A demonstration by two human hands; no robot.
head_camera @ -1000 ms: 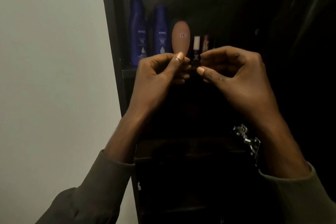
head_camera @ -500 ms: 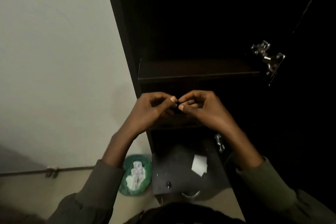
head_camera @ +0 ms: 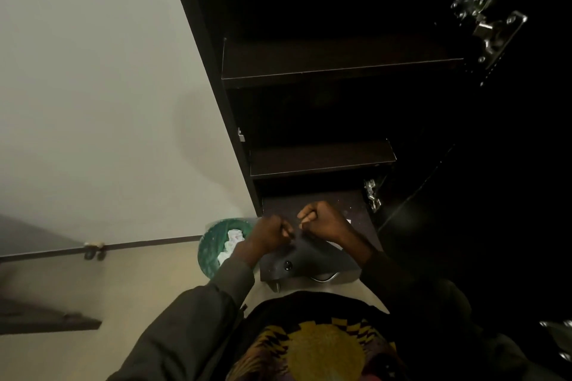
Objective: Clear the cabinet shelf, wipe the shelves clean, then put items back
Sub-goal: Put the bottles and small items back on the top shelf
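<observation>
I am looking down into a dark cabinet. Its upper shelf (head_camera: pixel 340 71) and lower shelf (head_camera: pixel 322 164) are bare. My left hand (head_camera: pixel 269 235) and right hand (head_camera: pixel 325 221) are held low in front of the cabinet's bottom. Both have curled fingers, and their fingertips almost meet. They seem to pinch a small dark thing (head_camera: pixel 294 232) between them, which is too dim to make out.
A green bin (head_camera: pixel 210 254) with white crumpled tissues stands on the floor, left of the cabinet. Under my hands lies a dark box (head_camera: pixel 288 264) with a knob. The open door (head_camera: pixel 464 195) with metal hinges (head_camera: pixel 489 25) hangs on the right. A pale wall (head_camera: pixel 93 86) is on the left.
My view has tipped down from the bottles on the top shelf to the cabinet's bottom. My hands have dropped with it, still pinched close together.
</observation>
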